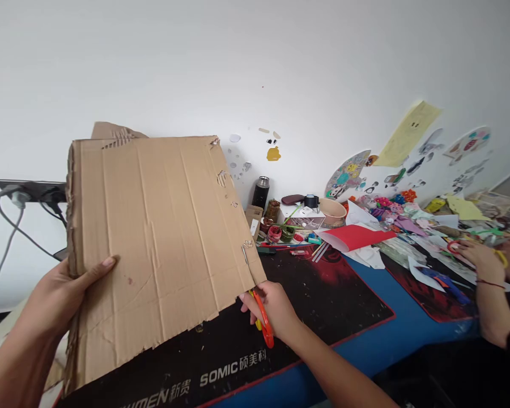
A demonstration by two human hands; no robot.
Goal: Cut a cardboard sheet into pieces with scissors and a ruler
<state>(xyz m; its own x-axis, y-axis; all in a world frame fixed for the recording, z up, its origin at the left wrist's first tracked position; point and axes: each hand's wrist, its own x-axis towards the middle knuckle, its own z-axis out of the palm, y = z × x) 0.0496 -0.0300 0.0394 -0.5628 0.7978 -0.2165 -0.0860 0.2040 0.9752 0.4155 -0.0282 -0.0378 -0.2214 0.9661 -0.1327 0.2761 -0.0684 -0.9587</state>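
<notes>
A large brown cardboard sheet [153, 226] with ragged edges stands tilted in front of me, above a black desk mat. My left hand [63, 294] grips its left edge, thumb on the front face and the fingers hidden behind. At the lower right corner my right hand [276, 309] is closed round scissors [264, 320] with orange and yellow handles. A blade shows against the front of the cardboard near its right edge, with the corner between the blades.
A black mat [314, 306] lies on the blue table [365, 328]. Behind it are a dark bottle [260, 192], jars and red paper [359, 237]. At right, another person's hands [484, 260] work beside craft scraps. Cables hang at left.
</notes>
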